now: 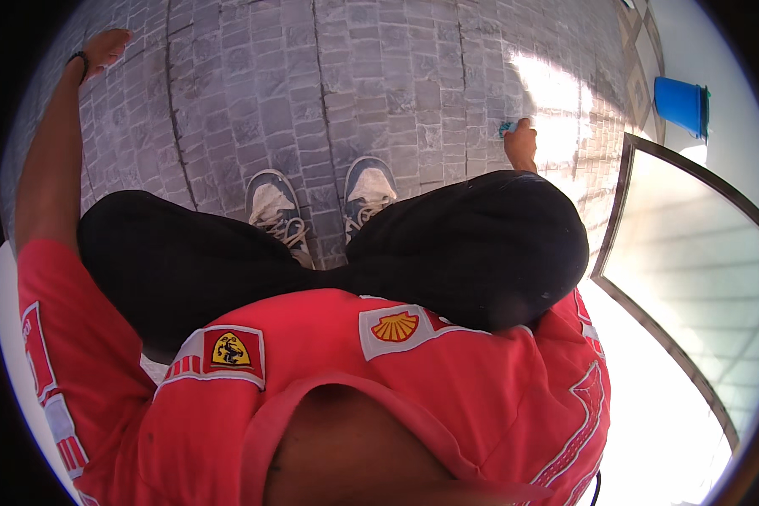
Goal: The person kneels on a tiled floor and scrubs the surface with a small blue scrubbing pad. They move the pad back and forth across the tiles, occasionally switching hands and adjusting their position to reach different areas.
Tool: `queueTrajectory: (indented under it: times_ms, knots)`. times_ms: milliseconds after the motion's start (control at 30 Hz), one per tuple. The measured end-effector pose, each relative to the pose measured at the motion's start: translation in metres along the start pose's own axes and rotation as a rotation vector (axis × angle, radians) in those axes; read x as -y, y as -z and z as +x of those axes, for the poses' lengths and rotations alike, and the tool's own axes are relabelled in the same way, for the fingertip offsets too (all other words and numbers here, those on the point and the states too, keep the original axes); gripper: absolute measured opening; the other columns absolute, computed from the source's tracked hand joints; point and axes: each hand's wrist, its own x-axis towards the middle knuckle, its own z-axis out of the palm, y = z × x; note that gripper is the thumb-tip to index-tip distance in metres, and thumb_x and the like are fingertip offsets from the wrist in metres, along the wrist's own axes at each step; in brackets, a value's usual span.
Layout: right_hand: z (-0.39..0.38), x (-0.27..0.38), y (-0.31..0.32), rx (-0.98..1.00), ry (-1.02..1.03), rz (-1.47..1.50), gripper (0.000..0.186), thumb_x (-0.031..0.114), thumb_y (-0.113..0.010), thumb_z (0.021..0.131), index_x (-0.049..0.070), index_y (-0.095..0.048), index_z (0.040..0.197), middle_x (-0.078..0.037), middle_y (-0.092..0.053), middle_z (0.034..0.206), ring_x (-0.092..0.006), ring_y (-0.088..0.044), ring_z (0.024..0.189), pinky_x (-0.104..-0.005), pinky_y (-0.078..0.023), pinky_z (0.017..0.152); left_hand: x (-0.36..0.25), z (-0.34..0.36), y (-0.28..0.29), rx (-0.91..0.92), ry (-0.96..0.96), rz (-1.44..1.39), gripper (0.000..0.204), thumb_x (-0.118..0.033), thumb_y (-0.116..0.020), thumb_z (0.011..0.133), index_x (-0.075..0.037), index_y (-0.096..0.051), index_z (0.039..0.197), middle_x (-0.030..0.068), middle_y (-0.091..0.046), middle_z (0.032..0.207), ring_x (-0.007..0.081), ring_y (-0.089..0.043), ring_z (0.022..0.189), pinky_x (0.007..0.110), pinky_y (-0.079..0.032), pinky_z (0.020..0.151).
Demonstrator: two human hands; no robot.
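a: right hand (521, 142)?
b: low on the paved floor (371, 76), just past the right knee. fingers curled shut around a small teal thing (506, 128), looks like a cloth or sponge, too small to tell which. it touches the pavers at the edge of the sunlit patch.
a: left hand (107, 46)?
b: stretched far out to the upper left, well apart from the teal thing. dark band (80, 59) on the wrist. holds nothing; whether the fingers are spread or closed, cannot tell, they are bent away at the rim.
a: body?
b: crouched, black trousers (447, 244), red shirt (379, 396) with patches, two grey sneakers (320, 202) side by side flat on the pavers.
a: rest?
b: blue bucket (681, 103) upper right, well apart from the right hand. glass door (691, 270) with a dark frame on the right, near the right knee.
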Motion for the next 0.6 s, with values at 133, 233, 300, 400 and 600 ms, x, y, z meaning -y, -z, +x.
queueTrajectory:
  times_ms: [133, 233, 300, 400, 600]
  knots:
    - [-0.064, 0.026, -0.042, -0.076, 0.230, 0.084, 0.049, 0.021, -0.074, 0.085, 0.006, -0.051, 0.126, -0.027, -0.057, 0.116, -0.0473, -0.061, 0.104, -0.0538, -0.052, 0.084, 0.026, 0.002, -0.008, 0.036, 0.332, -0.043, 0.048, -0.039, -0.048, 0.102, -0.020, -0.048, 0.146, 0.0050, -0.052, 0.143, 0.0250, -0.056, 0.126, 0.050, -0.045, 0.100]
    - [-0.134, 0.056, -0.076, 0.121, 0.706, 0.218, 0.054, 0.022, -0.075, 0.084, 0.009, -0.051, 0.131, -0.022, -0.057, 0.119, -0.0448, -0.062, 0.104, -0.0520, -0.053, 0.082, 0.033, 0.008, -0.014, -0.013, 0.282, -0.030, 0.050, -0.041, -0.049, 0.101, -0.021, -0.046, 0.147, 0.0044, -0.053, 0.142, 0.0234, -0.055, 0.125, 0.049, -0.045, 0.100]
    - [-0.139, 0.050, -0.075, 0.064, 0.725, 0.172, 0.055, 0.025, -0.075, 0.085, 0.010, -0.051, 0.131, -0.021, -0.057, 0.120, -0.0444, -0.062, 0.103, -0.0517, -0.053, 0.082, 0.032, 0.012, -0.016, -0.023, 0.271, -0.191, 0.052, -0.041, -0.050, 0.100, -0.021, -0.045, 0.148, 0.0038, -0.053, 0.142, 0.0227, -0.054, 0.127, 0.051, -0.044, 0.101]
    - [-0.091, 0.011, -0.042, -0.008, 0.537, 0.193, 0.055, 0.027, -0.075, 0.086, 0.010, -0.051, 0.132, -0.023, -0.058, 0.118, -0.0441, -0.063, 0.101, -0.0518, -0.053, 0.081, 0.029, 0.016, -0.014, -0.116, -0.008, -0.048, 0.057, -0.045, -0.053, 0.097, -0.022, -0.045, 0.148, 0.0036, -0.052, 0.143, 0.0232, -0.050, 0.130, 0.056, -0.041, 0.102]
    - [-0.072, 0.036, -0.019, -0.046, 0.057, 0.231, 0.055, 0.031, -0.070, 0.087, -0.001, -0.054, 0.128, -0.032, -0.060, 0.116, -0.0487, -0.061, 0.105, -0.0530, -0.050, 0.089, 0.001, 0.040, -0.006, -0.014, 0.191, -0.122, 0.061, -0.053, -0.055, 0.093, -0.022, -0.047, 0.145, 0.0046, -0.054, 0.137, 0.0256, -0.050, 0.128, 0.057, -0.039, 0.100]
